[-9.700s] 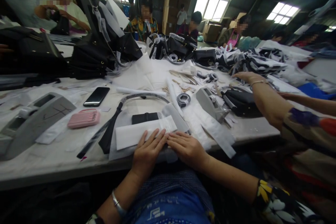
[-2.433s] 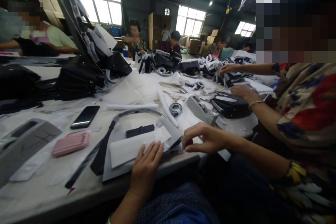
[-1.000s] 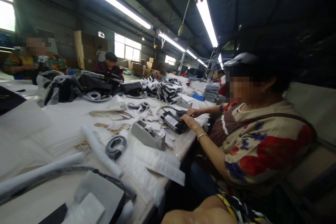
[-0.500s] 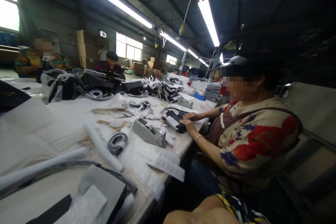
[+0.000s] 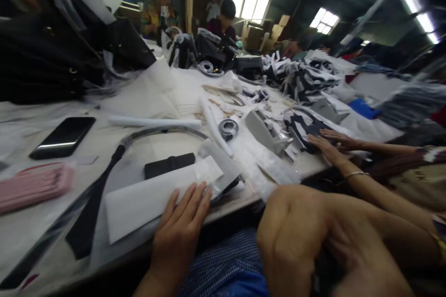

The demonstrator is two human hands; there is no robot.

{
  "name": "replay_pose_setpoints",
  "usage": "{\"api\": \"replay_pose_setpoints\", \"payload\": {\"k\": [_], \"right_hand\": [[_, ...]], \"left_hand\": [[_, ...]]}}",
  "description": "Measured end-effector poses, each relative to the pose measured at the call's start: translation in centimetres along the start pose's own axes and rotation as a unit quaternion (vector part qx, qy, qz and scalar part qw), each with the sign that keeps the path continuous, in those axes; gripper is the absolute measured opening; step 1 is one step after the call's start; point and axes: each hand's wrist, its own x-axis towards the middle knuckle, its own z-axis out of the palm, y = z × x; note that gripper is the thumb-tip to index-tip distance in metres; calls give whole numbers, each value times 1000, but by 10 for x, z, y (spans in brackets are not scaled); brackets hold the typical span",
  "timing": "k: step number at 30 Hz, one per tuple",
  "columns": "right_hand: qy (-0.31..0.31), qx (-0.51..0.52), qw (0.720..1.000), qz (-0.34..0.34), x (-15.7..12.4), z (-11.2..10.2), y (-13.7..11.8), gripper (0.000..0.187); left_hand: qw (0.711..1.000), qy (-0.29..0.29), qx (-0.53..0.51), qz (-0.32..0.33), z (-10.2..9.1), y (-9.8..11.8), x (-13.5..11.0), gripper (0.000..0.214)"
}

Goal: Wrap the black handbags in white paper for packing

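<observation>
Workshop hall with tall bright windows at the back, and a long pale surface (image 5: 42, 232) crowded with packing material. Your left hand (image 5: 179, 236) lies flat at the near edge, fingers spread and straight, pressing on a white wrapping sheet (image 5: 146, 199). The sheet is folded over something flat and sits just in front of you, touching your fingertips. Your right hand (image 5: 299, 241) is off the surface, very close to the camera and blurred; whether it is curled shut or holds anything cannot be told.

The sheet looks thin, light and soft, likely to slide and crease easily. Taking it by a long edge or a corner, with a flat palm to pin it, would probably suit it best. A short black strap piece (image 5: 169, 165) lies just beyond it, and a long black curved handle (image 5: 104, 185) arcs round both; these look stiffer.

Counted: one dark phone (image 5: 62, 137) and one pink case (image 5: 33, 185) to your left, two white foam rolls (image 5: 155, 122), one tape roll (image 5: 228, 128), one grey tape dispenser (image 5: 266, 132). A co-worker's two hands (image 5: 327, 146) rest on dark material to your right. Black bags (image 5: 45, 65) are heaped far left
</observation>
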Motion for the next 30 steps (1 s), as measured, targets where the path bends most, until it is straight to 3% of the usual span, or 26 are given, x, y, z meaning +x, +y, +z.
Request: {"api": "replay_pose_setpoints", "payload": {"k": [4, 8, 11, 16, 22, 25, 30], "right_hand": [[-30, -179, 978, 98, 26, -42, 15, 36], [-101, -397, 901, 144, 60, -78, 39, 24], [-160, -512, 831, 150, 84, -94, 54, 16], [-240, -614, 733, 169, 110, -102, 67, 9], [-304, -693, 633, 164, 129, -87, 66, 11], [-323, -699, 616, 168, 136, -79, 65, 8], [-327, -689, 620, 185, 143, -79, 67, 6]], "left_hand": [[999, 12, -24, -25, 0, 5, 1, 42], [998, 30, -35, -32, 0, 7, 0, 39], [998, 32, -36, -33, -1, 7, 2, 41], [998, 24, -14, -51, -3, 8, 5, 46], [998, 35, -23, -47, 0, 8, 1, 45], [998, 45, -36, -39, 2, 7, -2, 43], [996, 61, -57, -10, 6, 3, -6, 39]]}}
